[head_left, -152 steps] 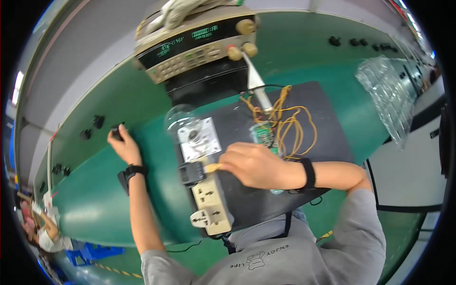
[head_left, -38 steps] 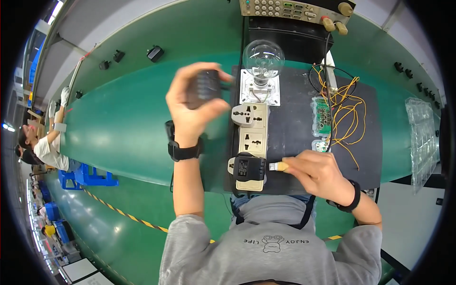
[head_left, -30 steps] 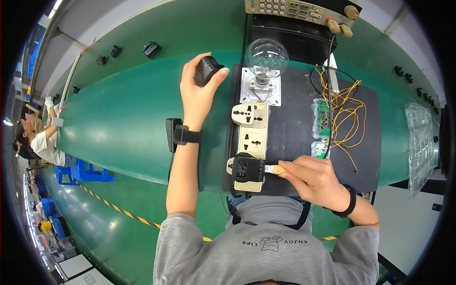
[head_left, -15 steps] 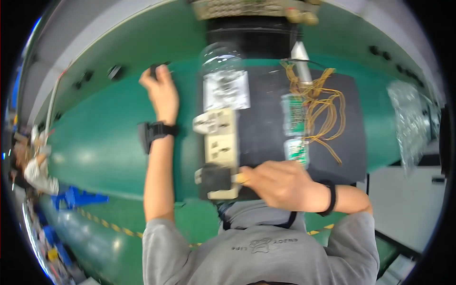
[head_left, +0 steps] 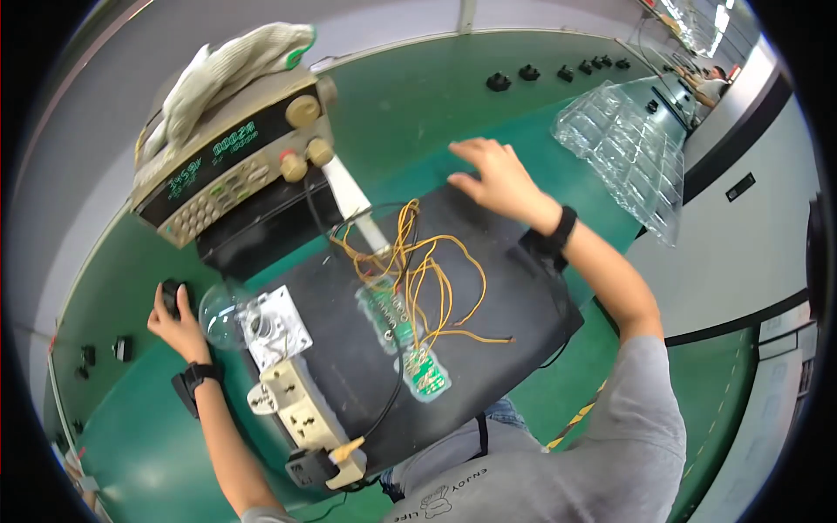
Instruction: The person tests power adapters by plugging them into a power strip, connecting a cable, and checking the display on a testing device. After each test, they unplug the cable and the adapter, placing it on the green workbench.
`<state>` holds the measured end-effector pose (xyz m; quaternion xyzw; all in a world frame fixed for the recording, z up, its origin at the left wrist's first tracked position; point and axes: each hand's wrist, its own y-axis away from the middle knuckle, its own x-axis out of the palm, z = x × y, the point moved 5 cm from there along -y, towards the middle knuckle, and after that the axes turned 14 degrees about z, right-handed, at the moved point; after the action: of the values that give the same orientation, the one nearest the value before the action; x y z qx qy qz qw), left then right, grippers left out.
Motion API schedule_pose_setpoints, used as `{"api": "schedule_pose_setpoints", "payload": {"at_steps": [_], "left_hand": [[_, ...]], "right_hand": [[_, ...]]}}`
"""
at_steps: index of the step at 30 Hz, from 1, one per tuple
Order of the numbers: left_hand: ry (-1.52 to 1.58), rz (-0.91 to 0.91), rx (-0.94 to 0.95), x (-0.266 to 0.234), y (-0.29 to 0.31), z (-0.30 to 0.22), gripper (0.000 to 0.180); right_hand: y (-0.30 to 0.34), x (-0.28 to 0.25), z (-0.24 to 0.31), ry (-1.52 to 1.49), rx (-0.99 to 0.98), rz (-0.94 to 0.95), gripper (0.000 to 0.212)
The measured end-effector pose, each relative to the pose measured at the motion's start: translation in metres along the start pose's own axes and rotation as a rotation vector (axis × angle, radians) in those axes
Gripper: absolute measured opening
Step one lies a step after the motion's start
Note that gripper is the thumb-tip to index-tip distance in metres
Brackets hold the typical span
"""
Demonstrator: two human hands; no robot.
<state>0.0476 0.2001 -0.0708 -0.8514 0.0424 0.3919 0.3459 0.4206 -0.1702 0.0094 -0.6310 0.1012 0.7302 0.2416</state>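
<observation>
Black adapter [head_left: 173, 297], one, gripped in left hand [head_left: 181, 333]; right hand [head_left: 506, 181] spread; one bulb [head_left: 221, 318], two circuit boards [head_left: 426, 373].

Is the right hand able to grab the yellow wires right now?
Probably yes: the right hand looks empty and open, and nothing seems to stand between it and the yellow wires looped on the black mat.
</observation>
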Motion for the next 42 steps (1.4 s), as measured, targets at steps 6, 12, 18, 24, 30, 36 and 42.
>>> {"api": "schedule_pose_setpoints", "payload": {"at_steps": [6, 12, 18, 24, 30, 36, 42], "left_hand": [[0.257, -0.099, -0.232, 0.013, -0.005, 0.013, 0.071], [0.165, -0.048, -0.272, 0.003, -0.004, 0.024, 0.064], [0.187, -0.041, -0.290, 0.007, -0.006, 0.018, 0.062], [0.245, -0.057, -0.260, 0.022, -0.009, 0.008, 0.060], [0.115, -0.142, -0.206, 0.008, -0.003, 0.031, 0.061], [0.373, -0.178, -0.228, -0.002, 0.003, -0.005, 0.056], [0.597, -0.263, -0.392, -0.022, 0.036, -0.003, 0.058]], "right_hand": [[-0.069, 0.023, -0.219, -0.090, 0.735, 0.048, 0.082], [-0.130, 0.035, -0.282, -0.199, 0.884, -0.096, 0.084], [-0.170, 0.046, -0.301, -0.243, 0.499, 0.040, 0.067], [-0.172, 0.040, -0.240, -0.176, 0.099, -0.023, 0.059], [-0.154, 0.032, -0.122, -0.478, -0.009, 0.163, 0.051], [-0.058, -0.028, 0.009, -0.337, -0.437, 0.123, 0.046], [0.022, -0.042, 0.135, -0.978, -0.334, 0.398, 0.066]]}}
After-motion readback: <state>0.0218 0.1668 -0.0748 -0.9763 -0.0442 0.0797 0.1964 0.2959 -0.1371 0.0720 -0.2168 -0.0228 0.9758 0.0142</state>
